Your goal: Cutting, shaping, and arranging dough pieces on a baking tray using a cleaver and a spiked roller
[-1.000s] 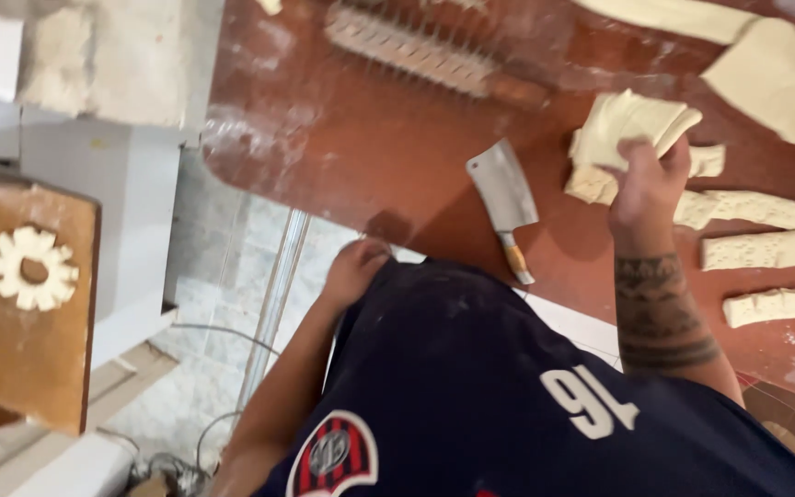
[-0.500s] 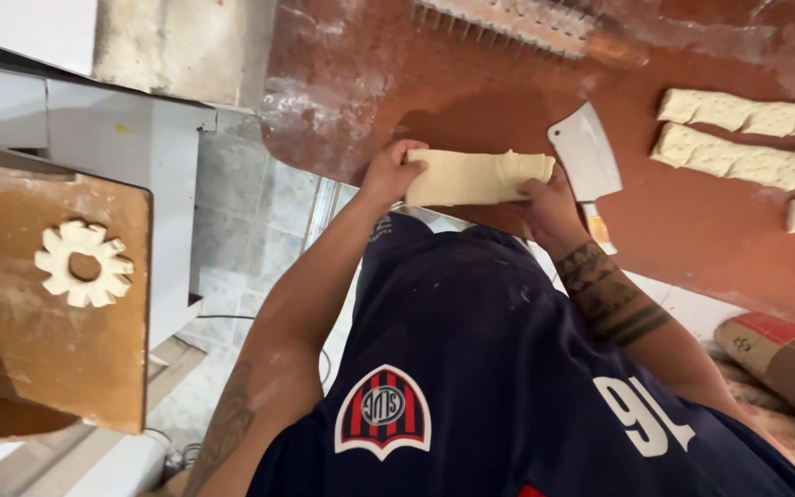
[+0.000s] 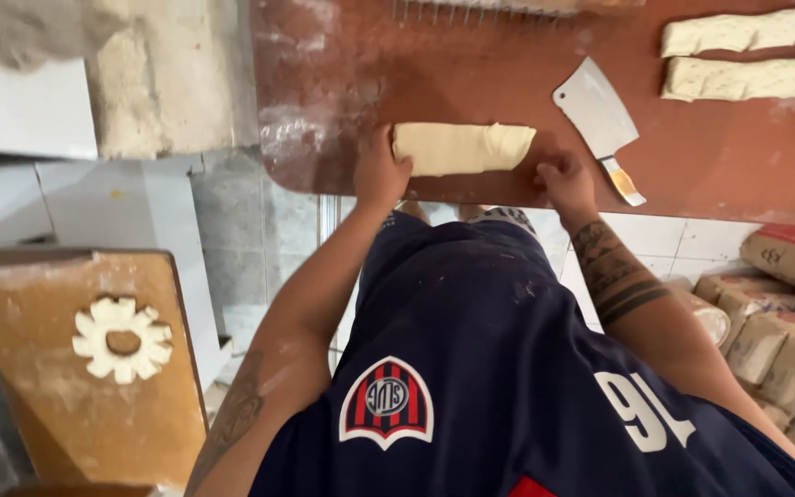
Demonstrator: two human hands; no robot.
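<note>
Lowered onto the desk [image 3: 342, 83] since half a second ago, the dough roll [image 3: 462, 147] lies left of the cleaver [image 3: 597, 115]. Left hand [image 3: 379, 175] and right hand [image 3: 565, 182] press its ends, apparently shaping it; next comes even rolling. Beyond lie cut strips [image 3: 745, 55].

We see the dough roll [image 3: 462, 147] between our fingers on the table [image 3: 471, 64]; the cleaver [image 3: 600, 120] lies just right of our right hand [image 3: 563, 179], strips [image 3: 743, 55] beyond.
</note>
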